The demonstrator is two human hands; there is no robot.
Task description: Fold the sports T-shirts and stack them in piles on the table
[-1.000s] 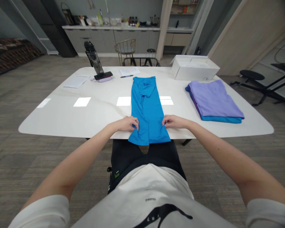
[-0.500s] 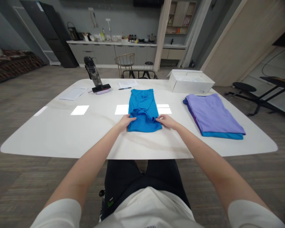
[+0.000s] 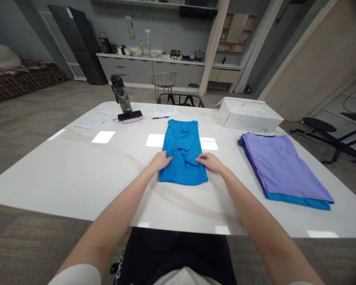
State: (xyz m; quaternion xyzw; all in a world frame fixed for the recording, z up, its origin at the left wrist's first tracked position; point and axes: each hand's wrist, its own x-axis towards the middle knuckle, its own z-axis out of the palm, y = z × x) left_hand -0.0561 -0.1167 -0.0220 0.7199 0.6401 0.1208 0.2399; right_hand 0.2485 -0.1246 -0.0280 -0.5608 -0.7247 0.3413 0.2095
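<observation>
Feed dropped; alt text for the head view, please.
The left hand and right hand hold opposite sides of a bright blue, bunched fabric garment on a glossy white table. To the right lies a folded, lavender-topped fabric stack, with an open white rectangular box behind; a black, clear-bodied appliance stands back left.

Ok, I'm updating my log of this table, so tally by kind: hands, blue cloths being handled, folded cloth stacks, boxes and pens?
Hands: 2 (left hand, right hand)
Blue cloth in both hands: 1
Folded cloth stack: 1
White box: 1
Pen: 1
Total: 6
</observation>
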